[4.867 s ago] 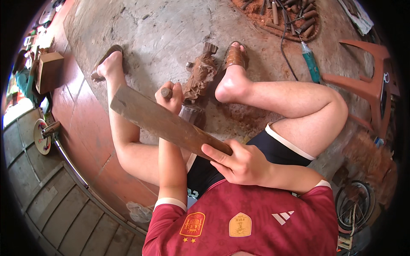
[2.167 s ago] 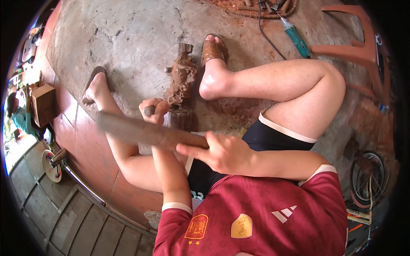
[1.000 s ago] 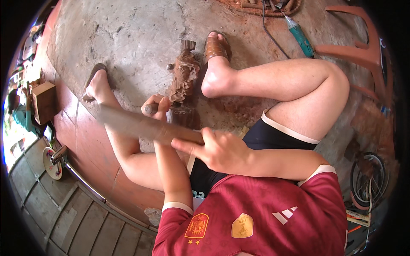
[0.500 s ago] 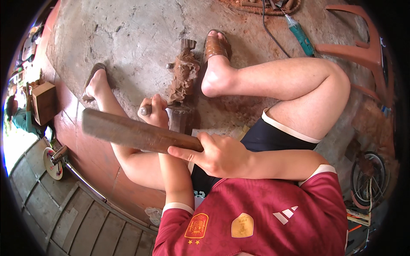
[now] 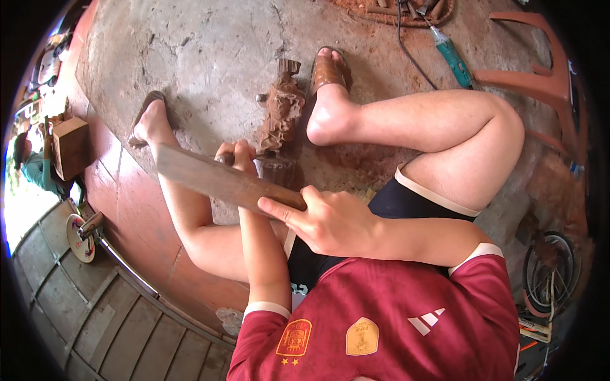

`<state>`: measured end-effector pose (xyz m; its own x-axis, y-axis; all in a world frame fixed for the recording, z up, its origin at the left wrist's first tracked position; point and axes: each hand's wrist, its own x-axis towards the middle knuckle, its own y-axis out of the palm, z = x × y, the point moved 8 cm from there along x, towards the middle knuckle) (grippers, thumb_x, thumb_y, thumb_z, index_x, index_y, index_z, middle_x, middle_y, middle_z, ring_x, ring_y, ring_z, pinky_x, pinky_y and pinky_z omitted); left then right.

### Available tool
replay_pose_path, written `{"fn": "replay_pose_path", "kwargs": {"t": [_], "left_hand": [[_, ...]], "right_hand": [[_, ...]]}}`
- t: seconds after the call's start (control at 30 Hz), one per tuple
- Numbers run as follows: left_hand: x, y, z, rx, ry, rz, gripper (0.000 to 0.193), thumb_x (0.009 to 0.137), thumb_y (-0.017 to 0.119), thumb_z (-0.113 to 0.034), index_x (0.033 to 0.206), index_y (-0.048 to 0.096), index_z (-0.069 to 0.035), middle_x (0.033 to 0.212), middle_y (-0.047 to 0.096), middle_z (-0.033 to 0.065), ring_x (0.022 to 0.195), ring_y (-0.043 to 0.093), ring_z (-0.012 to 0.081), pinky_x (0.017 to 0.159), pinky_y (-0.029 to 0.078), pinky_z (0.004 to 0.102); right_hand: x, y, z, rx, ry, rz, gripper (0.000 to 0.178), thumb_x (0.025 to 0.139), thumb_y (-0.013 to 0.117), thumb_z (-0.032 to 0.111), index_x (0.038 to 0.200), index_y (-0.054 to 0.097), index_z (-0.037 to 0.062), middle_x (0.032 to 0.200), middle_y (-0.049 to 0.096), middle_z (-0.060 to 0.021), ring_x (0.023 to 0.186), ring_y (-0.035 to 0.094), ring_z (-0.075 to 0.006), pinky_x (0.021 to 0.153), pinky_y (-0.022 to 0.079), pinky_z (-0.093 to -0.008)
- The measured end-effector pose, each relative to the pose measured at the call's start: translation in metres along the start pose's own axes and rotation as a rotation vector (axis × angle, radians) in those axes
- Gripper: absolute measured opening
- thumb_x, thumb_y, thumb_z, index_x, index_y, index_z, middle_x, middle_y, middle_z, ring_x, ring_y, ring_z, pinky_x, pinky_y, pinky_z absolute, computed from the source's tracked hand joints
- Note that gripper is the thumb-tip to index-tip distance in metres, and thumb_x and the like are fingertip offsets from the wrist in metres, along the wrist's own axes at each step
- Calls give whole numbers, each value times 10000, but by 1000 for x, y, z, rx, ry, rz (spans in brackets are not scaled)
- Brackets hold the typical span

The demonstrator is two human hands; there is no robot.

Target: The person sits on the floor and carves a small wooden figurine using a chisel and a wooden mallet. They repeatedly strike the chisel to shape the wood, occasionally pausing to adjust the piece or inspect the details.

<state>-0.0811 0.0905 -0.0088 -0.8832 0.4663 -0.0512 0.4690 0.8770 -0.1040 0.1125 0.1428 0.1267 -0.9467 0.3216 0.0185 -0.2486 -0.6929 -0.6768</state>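
My left hand [image 5: 240, 156] is wrapped round a chisel [image 5: 224, 157]; only the rounded end of its handle shows, and its blade is hidden. It is just left of the near end of a brown carved wooden figure [image 5: 279, 114] lying on the floor between my feet. A plain wooden block [image 5: 276, 171] adjoins the carving's near end. My right hand [image 5: 337, 222] grips the narrow end of a flat wooden mallet [image 5: 222, 181]. The mallet slants up to the left, crossing in front of my left forearm, its broad end beyond the chisel handle.
A teal power tool [image 5: 452, 60] with a black cord lies at the upper right beside an orange plastic chair [image 5: 524, 79]. Wood pieces [image 5: 406, 9] are in a round tray at the top. At the left are a fan [image 5: 82, 237] and another person [image 5: 39, 166] near a box [image 5: 71, 147].
The mallet's broad end has moved up and to the right, nearer my left hand. My left hand has shifted slightly with the chisel, and the whole view has moved a little.
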Motion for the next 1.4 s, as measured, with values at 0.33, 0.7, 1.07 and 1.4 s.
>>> {"fn": "replay_pose_path", "kwargs": {"t": [0.33, 0.7, 1.07, 1.4], "left_hand": [[4, 2, -3, -104, 29, 63, 247, 805, 575, 74, 633, 449, -51, 543, 522, 67, 499, 481, 124, 498, 409, 276], [1, -11, 16, 349, -11, -53, 278, 810, 630, -75, 576, 481, -52, 568, 555, 59, 515, 489, 147, 525, 414, 333], [-6, -14, 10, 74, 61, -164, 208, 858, 588, -14, 685, 477, -43, 533, 535, 62, 494, 515, 136, 501, 428, 295], [-11, -1, 3, 111, 11, -240, 251, 885, 607, -111, 714, 426, -78, 538, 478, 44, 488, 431, 118, 495, 385, 288]], "right_hand": [[-1, -12, 16, -26, -171, -187, 606, 879, 600, 192, 1463, 474, 296, 727, 499, -122, 457, 563, -219, 399, 507, -351], [0, -8, 6, -232, 20, 34, 607, 888, 578, 166, 1469, 467, 300, 740, 509, -110, 499, 586, -204, 409, 513, -336], [-3, 11, -6, -193, 79, 132, 613, 899, 541, 183, 1484, 437, 333, 742, 500, -120, 507, 575, -197, 425, 525, -345], [-2, 0, -8, -77, 59, 53, 623, 868, 646, 226, 1462, 474, 300, 734, 534, -124, 459, 556, -232, 421, 513, -365]]}}
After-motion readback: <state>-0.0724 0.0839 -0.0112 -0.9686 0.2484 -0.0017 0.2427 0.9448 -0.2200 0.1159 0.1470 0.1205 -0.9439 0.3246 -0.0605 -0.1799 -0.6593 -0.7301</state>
